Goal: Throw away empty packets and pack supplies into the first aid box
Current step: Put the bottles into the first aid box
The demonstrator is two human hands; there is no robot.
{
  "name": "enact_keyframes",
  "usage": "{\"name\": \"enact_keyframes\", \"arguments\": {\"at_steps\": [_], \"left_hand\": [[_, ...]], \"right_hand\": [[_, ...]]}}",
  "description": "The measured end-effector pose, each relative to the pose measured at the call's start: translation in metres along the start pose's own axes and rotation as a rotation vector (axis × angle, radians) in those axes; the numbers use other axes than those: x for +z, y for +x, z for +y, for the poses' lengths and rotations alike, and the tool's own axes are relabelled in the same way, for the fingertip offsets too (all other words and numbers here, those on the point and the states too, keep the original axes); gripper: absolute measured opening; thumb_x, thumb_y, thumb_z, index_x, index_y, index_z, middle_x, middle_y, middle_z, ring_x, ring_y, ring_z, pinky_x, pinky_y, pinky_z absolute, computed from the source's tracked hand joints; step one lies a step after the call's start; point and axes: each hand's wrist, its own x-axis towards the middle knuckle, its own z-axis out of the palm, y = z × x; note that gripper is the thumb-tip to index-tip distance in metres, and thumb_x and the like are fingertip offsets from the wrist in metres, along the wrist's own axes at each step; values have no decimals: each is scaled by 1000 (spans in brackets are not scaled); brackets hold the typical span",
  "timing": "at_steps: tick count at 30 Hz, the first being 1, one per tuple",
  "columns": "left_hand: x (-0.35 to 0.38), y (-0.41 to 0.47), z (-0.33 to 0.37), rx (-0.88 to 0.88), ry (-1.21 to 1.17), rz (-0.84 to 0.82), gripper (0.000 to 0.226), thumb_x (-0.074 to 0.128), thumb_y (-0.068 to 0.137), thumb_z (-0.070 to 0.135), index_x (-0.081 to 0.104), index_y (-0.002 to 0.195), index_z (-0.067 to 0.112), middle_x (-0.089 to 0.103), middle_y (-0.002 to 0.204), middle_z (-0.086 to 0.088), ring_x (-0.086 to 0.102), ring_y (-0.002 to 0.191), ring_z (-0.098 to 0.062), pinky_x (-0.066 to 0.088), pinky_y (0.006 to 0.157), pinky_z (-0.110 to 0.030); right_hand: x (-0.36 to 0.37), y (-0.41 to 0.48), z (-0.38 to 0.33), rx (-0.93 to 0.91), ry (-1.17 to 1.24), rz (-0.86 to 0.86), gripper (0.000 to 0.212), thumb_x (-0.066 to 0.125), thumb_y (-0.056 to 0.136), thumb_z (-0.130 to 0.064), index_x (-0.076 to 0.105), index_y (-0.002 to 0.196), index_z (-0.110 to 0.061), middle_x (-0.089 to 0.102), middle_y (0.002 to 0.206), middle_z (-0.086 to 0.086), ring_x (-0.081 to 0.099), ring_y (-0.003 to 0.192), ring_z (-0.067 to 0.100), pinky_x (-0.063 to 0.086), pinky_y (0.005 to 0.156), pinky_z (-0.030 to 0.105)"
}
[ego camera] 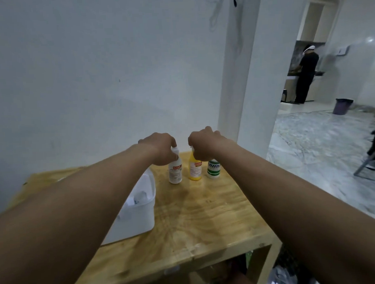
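1. Left hand (161, 148): curled over the cap of the white bottle (175, 171), fingers closed round its neck; bottle upright on the wooden table (207, 216).
2. Right hand (204, 145): closed from above on the top of the yellow bottle (194, 169), also upright on the table; grip seems to reach over the green-banded bottle (213, 168) as well, though whether that one is held cannot be told.
3. Three bottles in a row near the far edge, just beside one another; top-down grips probably chosen to lift each straight up without toppling its neighbour.
4. First aid box (146, 208): white, open, at the left of the table, near the white bottle and partly hidden behind the left forearm; some pale contents inside, too blurred to name.
5. Likely step: carrying the bottles across into the box.
6. No empty packets to be seen on the tabletop; purple bin (343, 106) far off on the floor of the next room.
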Motion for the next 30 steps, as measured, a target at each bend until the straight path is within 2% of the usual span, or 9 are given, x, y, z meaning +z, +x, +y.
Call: {"name": "enact_keyframes", "arguments": {"at_steps": [4, 8, 12, 16, 21, 26, 30], "left_hand": [[7, 5, -2, 23, -45, 15, 45, 65, 92, 41, 59, 134, 25, 62, 132, -1, 60, 114, -24, 53, 93, -39], [12, 6, -3, 22, -53, 44, 38, 65, 93, 38, 63, 125, 20, 65, 123, -4, 61, 108, -25, 53, 90, -42], [9, 2, -4, 18, -57, 67, 31, 65, 93, 37, 66, 117, 18, 67, 115, -3, 62, 102, -26, 54, 88, -42], [-9, -9, -8, 11, -96, 117, 29, 65, 92, 36, 68, 112, 15, 68, 109, -6, 63, 95, -26, 55, 82, -40], [-47, -35, -16, -10, -132, 208, 30, 68, 90, 34, 71, 111, 13, 68, 108, -8, 63, 95, -28, 56, 84, -42], [-87, -68, -30, -43, -108, 259, 29, 71, 87, 35, 73, 105, 11, 69, 103, -10, 64, 92, -30, 56, 81, -40], [-102, -90, -42, -82, -92, 278, 28, 72, 85, 34, 74, 100, 10, 69, 99, -11, 65, 89, -30, 57, 81, -41]], "right_hand": [[4, 1, 2, -3, -4, 18, 29, 52, 95, -11, 57, 124, -9, 55, 110, 13, 40, 97, 26, 36, 79, 35], [4, -1, 2, -23, 14, 7, 29, 55, 92, -13, 59, 120, -9, 61, 110, 11, 55, 102, 28, 46, 79, 35], [-1, -4, 0, -27, 56, 15, 30, 59, 89, -15, 60, 118, -8, 65, 109, 10, 63, 96, 27, 57, 83, 39], [-16, -8, -1, -25, 132, 48, 32, 58, 87, -18, 62, 117, -9, 66, 112, 10, 63, 96, 28, 57, 81, 40], [-46, -20, -3, -28, 284, 119, 33, 57, 92, -17, 64, 123, -7, 65, 120, 9, 62, 101, 25, 50, 74, 30], [-81, -36, -17, -60, 339, 180, 28, 55, 95, -19, 69, 114, -3, 67, 114, 12, 63, 98, 28, 57, 82, 39], [-103, -44, -33, -89, 364, 216, 31, 57, 95, -21, 69, 119, -6, 68, 114, 11, 61, 91, 24, 53, 71, 33]]}}
